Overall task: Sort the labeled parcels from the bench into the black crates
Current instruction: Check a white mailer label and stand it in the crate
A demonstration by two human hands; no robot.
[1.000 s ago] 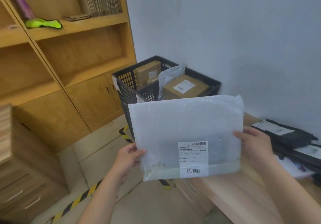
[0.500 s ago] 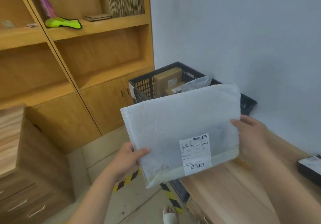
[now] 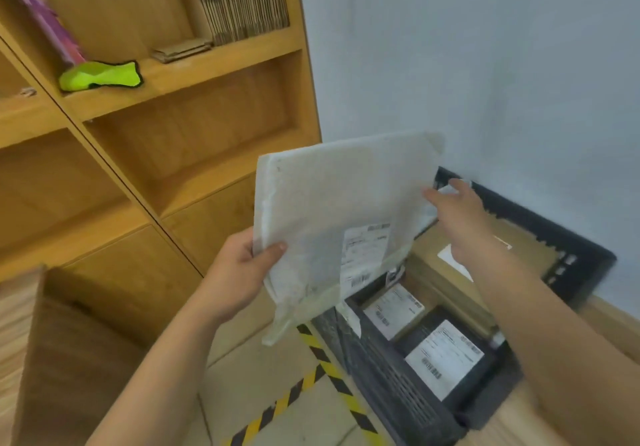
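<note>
I hold a flat white padded parcel (image 3: 329,210) tilted upright over the left side of the black crate (image 3: 588,255); its printed label (image 3: 363,251) faces me. My left hand (image 3: 235,272) pinches its lower left edge, thumb on the front. My right hand (image 3: 460,224) is at its right edge, thumb on the front and fingers reaching behind; blur hides the exact grip. Inside the crate lie a cardboard box (image 3: 530,248) and two black labeled parcels (image 3: 443,359), (image 3: 391,310).
The crate stands in the corner against a pale wall, beside the wooden bench (image 3: 609,321) at the right. A wooden shelf unit (image 3: 173,75) fills the left. A wooden cabinet (image 3: 69,359) is at lower left. Yellow-black tape (image 3: 311,376) marks the floor.
The view has swung left and closer to the crate. Both hands have carried the white parcel forward and up over the crate, tilting it more upright; my right hand has reached further out.
</note>
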